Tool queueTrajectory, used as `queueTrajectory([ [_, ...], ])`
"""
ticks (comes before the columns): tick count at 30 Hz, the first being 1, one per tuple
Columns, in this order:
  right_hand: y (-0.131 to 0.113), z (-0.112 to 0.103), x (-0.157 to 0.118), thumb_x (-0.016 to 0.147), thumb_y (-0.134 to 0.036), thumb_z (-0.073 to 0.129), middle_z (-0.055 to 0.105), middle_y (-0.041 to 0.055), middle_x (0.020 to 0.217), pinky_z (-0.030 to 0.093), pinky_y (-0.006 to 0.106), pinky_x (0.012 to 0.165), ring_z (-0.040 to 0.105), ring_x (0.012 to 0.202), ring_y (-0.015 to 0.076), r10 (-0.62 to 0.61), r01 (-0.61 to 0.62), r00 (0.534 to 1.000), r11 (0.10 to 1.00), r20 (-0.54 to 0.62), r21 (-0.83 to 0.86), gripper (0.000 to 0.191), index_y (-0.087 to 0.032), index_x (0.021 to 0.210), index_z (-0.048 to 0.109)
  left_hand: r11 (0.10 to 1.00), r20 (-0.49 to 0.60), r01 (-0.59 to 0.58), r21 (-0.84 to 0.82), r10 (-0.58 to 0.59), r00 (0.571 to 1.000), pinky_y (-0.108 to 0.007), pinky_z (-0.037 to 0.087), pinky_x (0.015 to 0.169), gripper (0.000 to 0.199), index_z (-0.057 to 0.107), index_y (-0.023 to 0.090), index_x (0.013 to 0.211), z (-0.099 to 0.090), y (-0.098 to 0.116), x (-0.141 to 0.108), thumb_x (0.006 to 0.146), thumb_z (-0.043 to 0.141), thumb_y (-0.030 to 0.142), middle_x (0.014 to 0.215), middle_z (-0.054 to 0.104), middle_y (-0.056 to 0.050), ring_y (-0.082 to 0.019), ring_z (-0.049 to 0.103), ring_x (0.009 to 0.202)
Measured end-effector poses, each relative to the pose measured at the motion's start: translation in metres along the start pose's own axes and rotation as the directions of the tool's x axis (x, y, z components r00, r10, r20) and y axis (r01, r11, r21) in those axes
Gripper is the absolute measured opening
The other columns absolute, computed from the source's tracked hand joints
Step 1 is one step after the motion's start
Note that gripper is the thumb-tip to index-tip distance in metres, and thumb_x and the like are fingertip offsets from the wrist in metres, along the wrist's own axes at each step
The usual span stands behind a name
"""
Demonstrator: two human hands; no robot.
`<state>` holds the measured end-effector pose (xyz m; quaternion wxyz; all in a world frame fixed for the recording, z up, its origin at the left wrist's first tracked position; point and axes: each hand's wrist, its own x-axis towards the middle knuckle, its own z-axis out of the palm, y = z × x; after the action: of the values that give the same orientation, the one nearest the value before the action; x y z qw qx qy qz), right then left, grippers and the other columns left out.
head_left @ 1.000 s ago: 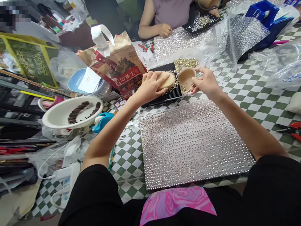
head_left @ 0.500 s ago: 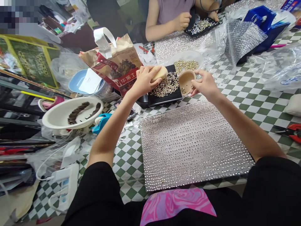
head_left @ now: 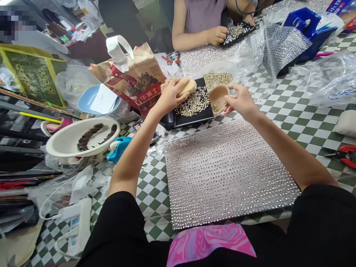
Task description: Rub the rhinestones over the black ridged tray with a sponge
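My left hand (head_left: 174, 92) is closed round a pale sponge-like block (head_left: 187, 86), held over the left side of a black ridged tray (head_left: 196, 121). Loose gold and silver rhinestones (head_left: 193, 102) cover much of that tray. At the tray's right edge, my right hand (head_left: 239, 100) grips a small beige bowl (head_left: 219, 94), tilted with its mouth toward the tray; a few stones lie inside. Nearer my body lies a flat board (head_left: 230, 174) with rows of clear rhinestones. The block's exact material is not clear.
Behind the tray stands a translucent dish (head_left: 218, 78) of gold stones. A paper bag (head_left: 139, 79) and a white basin (head_left: 83, 137) are on the left. Red-handled pliers (head_left: 346, 155) lie at right. Across the table, another person's hand (head_left: 218, 35) is at a black tray (head_left: 239, 33).
The stones on my black tray have shifted slightly under the block. The other person's hand has lowered to their tray. The whole view has moved a little.
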<state>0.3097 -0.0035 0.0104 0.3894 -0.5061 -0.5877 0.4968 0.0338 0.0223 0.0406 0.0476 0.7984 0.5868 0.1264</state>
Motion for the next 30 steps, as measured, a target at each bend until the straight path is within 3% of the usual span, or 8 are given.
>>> queueTrajectory([
  [7, -0.001, 0.000, -0.001, 0.088, -0.017, 0.058, 0.064, 0.0022, 0.056, 0.066, 0.036, 0.057, 0.067, 0.052, 0.0197, 0.006, -0.006, 1.000, 1.000, 0.002, -0.017, 0.049, -0.010, 0.136, 0.053, 0.996, 0.044, -0.080, -0.024, 0.081, 0.996, -0.061, 0.024, 0.125, 0.057, 0.049, 0.035, 0.147, 0.002, 0.017, -0.048, 0.092, 0.059, 0.045, 0.156, 0.041, -0.008, -0.036, 0.035, 0.139],
  [16, 0.000, 0.000, 0.000, 0.089, -0.026, 0.061, 0.066, 0.0048, 0.060, 0.067, 0.042, 0.062, 0.069, 0.056, 0.0225, -0.004, 0.004, 1.000, 0.999, 0.005, -0.034, 0.051, -0.011, 0.137, 0.053, 0.998, 0.034, -0.064, -0.017, 0.064, 0.997, -0.063, 0.025, 0.123, 0.058, 0.044, 0.031, 0.151, 0.009, 0.015, -0.031, 0.095, 0.051, 0.044, 0.156, 0.040, -0.012, -0.037, 0.035, 0.140],
  [25, -0.002, 0.001, -0.003, 0.087, -0.017, 0.058, 0.063, 0.0018, 0.055, 0.066, 0.036, 0.056, 0.066, 0.050, 0.0192, -0.010, 0.009, 1.000, 1.000, -0.006, -0.018, 0.051, -0.008, 0.137, 0.053, 0.998, 0.080, -0.066, 0.005, 0.066, 0.995, -0.064, 0.024, 0.123, 0.058, 0.044, 0.032, 0.151, 0.004, 0.030, -0.061, 0.095, 0.054, 0.044, 0.157, 0.039, -0.012, -0.039, 0.034, 0.140],
  [30, -0.001, 0.001, -0.003, 0.089, -0.024, 0.060, 0.064, 0.0020, 0.057, 0.066, 0.035, 0.057, 0.067, 0.053, 0.0188, -0.019, 0.019, 1.000, 0.999, 0.005, -0.029, 0.048, -0.013, 0.135, 0.055, 0.998, 0.082, -0.064, 0.003, 0.063, 0.995, -0.063, 0.025, 0.123, 0.058, 0.044, 0.032, 0.151, 0.005, 0.032, -0.058, 0.095, 0.054, 0.044, 0.156, 0.039, -0.012, -0.038, 0.033, 0.140],
])
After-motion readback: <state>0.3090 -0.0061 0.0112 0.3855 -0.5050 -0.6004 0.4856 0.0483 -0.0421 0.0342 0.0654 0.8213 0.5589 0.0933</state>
